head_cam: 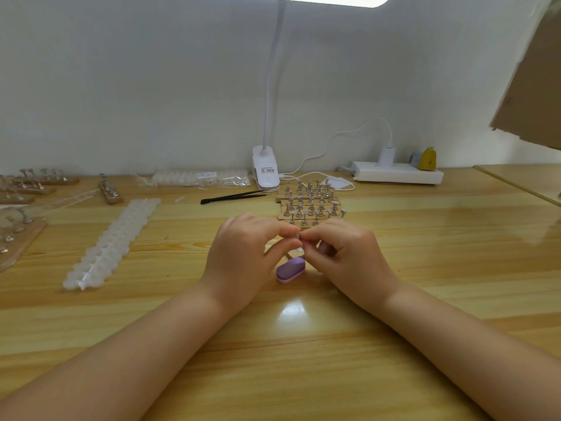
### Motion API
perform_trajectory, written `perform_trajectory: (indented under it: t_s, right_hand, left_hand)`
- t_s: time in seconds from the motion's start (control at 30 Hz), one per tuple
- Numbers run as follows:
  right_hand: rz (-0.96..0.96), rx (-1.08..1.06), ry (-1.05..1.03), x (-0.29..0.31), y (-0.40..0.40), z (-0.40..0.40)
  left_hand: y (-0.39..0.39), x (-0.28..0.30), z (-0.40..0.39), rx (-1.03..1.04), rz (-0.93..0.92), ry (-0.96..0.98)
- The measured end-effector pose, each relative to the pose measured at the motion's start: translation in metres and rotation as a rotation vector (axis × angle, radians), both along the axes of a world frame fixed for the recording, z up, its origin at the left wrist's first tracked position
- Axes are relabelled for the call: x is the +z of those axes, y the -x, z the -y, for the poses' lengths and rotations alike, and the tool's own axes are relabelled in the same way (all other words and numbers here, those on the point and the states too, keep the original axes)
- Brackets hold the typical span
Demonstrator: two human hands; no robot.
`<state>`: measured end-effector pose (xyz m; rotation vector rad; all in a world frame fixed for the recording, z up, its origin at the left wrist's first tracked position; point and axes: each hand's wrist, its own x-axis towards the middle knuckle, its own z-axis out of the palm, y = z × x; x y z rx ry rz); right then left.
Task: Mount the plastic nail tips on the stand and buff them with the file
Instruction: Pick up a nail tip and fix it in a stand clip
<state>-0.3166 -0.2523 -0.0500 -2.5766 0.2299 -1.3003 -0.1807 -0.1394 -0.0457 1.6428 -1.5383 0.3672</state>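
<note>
Two bare hands meet over a wooden table (394,299). The left hand (243,256) has its fingers curled, and its thumb and first finger pinch a tiny white nail tip (297,236). The right hand (343,253) has curled fingers too, and its fingertips (306,237) touch the same tip from the other side. The tip is so small that its shape is hard to see.

Just below the fingers, between the two hands, a purple file (290,270) lies flat on the table. A bit of something pale shows under the fingers, but I cannot tell what it is.

Just behind the fingers stand wooden stands (309,205) with rows of little metal pegs. Farther back lie black tweezers (233,196), a white lamp clip (265,171) and a white power strip (397,173).

Far to the left of the fingers lies a long strip of clear tips (112,244). More stands (18,226) sit at the left edge. A bag of tips (197,177) rests near the wall
</note>
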Motion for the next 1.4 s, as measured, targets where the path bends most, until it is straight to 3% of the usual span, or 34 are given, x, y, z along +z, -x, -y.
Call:
perform_trajectory:
  t_s: [0.27, 0.4, 0.5, 0.67, 1.0, 1.4]
  right_hand:
    - [0.050, 0.052, 0.042, -0.001, 0.001, 0.004]
    - [0.059, 0.078, -0.179, -0.001, -0.001, 0.000]
    - [-0.023, 0.018, -0.298, -0.003, -0.001, 0.002]
    - [-0.177, -0.162, -0.322, -0.004, -0.004, 0.007]
    - [-0.349, -0.338, -0.039, -0.002, 0.000, 0.004]
    - [-0.441, -0.299, -0.031, 0.004, 0.001, 0.002]
  left_hand:
    - [0.001, 0.003, 0.000, -0.027, -0.026, 0.048]
    - [0.005, 0.003, -0.001, 0.050, 0.029, 0.071]
    - [0.003, 0.001, -0.002, 0.079, -0.008, 0.024]
    - [0.002, -0.002, 0.001, 0.102, -0.018, -0.021]
    - [0.002, -0.004, 0.002, 0.152, 0.019, -0.110]
    - [-0.001, -0.010, 0.005, 0.130, 0.028, -0.235]
